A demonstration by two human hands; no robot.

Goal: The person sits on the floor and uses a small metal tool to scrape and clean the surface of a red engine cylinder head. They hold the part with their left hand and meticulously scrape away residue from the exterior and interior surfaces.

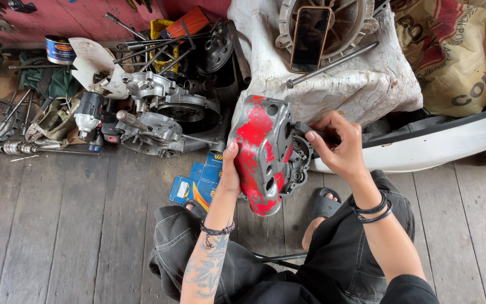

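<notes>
The left hand [230, 175] presses flat against the near side of one red-painted engine casing [261, 152], its grip spread open with the thumb up along the chipped paint, steadying the part rather than closing round it. The right hand [336, 143] has its grip closed on one dark tool handle [305, 128], which meets the casing's open, geared side. The casing stands upright above the wooden floor [57, 225], between the person's knees. Just behind it rests one white cloth-covered block [361, 84] carrying one phone [309, 38] and one steel rod [333, 65]. To the left lie two bare metal engine halves [158, 132] and one cordless driver [90, 115].
</notes>
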